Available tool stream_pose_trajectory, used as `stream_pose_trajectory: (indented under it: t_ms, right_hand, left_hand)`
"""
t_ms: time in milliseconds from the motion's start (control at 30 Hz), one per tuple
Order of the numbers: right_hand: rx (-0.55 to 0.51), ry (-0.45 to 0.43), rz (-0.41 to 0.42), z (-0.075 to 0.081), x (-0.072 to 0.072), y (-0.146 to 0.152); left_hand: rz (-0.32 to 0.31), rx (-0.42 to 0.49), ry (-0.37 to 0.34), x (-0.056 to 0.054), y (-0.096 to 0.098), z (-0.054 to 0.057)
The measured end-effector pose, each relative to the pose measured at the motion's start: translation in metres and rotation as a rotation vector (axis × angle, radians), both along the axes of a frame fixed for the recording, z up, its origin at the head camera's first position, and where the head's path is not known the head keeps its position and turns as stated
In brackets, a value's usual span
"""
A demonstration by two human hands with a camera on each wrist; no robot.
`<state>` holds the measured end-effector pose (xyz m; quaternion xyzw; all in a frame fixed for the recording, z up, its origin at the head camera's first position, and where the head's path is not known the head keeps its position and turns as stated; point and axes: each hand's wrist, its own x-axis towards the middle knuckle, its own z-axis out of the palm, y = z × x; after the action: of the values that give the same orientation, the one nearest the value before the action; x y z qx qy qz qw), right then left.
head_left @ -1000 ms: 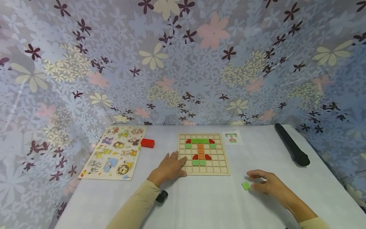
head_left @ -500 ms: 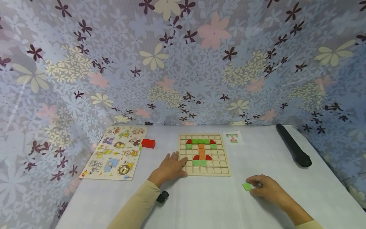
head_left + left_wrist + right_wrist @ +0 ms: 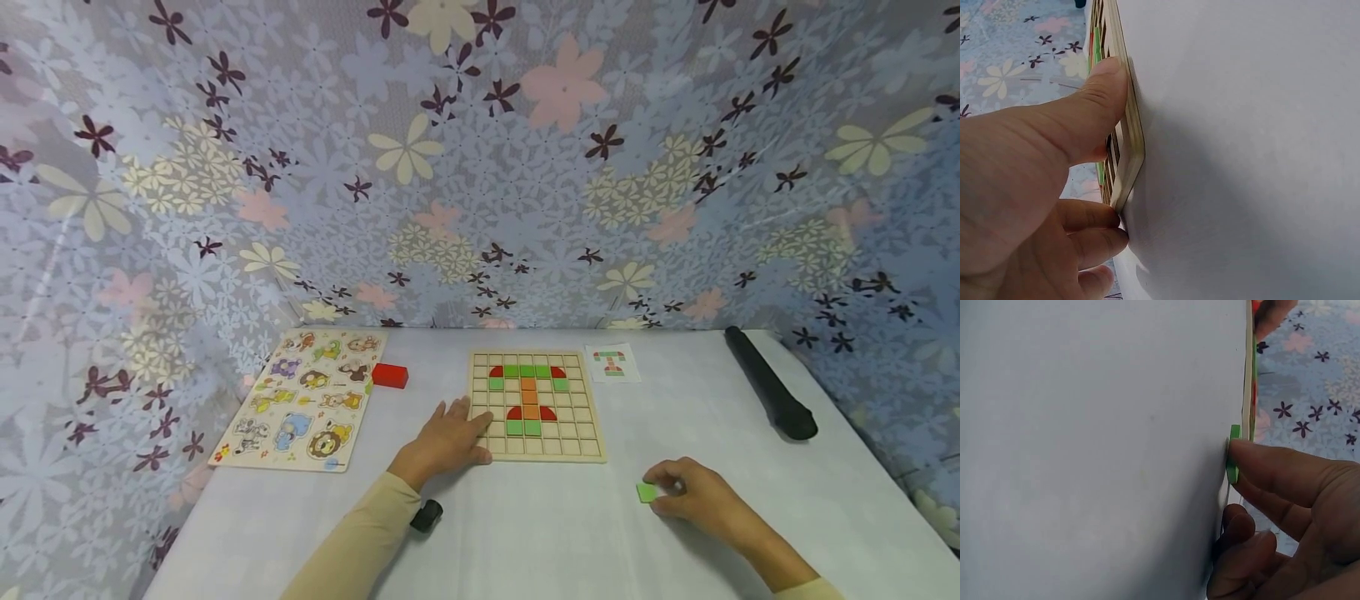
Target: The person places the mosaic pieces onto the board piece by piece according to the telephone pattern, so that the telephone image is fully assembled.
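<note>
A square wooden grid board (image 3: 566, 445) lies at the middle of the table, bearing green, orange and red tiles in its cells. My left hand (image 3: 447, 437) rests at the board's near left corner with fingers extended; in the left wrist view the thumb (image 3: 1109, 78) touches the board's edge. To the right of the board, my right hand (image 3: 697, 496) pinches a loose green square tile (image 3: 646, 492) between thumb and finger. In the right wrist view that green tile (image 3: 1234, 472) stands edge-on, close to the table surface. Some right fingertips are hidden.
A small pattern card (image 3: 613, 364) lies off the board's right corner. Left are an animal puzzle board (image 3: 303, 421) and a red block (image 3: 389, 376). A black object (image 3: 427, 517) sits beside the left forearm; a long black object (image 3: 768, 383) lies far right.
My right hand has closed its thumb and finger on the green tile, which has turned slightly. The left hand and the board have stayed in place.
</note>
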<state>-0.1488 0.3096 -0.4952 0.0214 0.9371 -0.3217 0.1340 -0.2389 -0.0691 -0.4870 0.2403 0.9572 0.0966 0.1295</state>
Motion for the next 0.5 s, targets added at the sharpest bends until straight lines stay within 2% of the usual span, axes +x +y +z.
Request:
stream_pose_trajectory:
  t_ms: [233, 500]
  right_hand:
    - [-0.023, -0.010, 0.002, -0.0017, 0.0008, -0.0022]
    - [-0.224, -0.077, -0.007, -0.0005, -0.0002, 0.0033]
  left_hand:
    - [0.008, -0.011, -0.006, -0.0010, 0.0010, -0.0019]
    - [0.005, -0.013, 0.004, -0.0015, 0.0010, -0.0035]
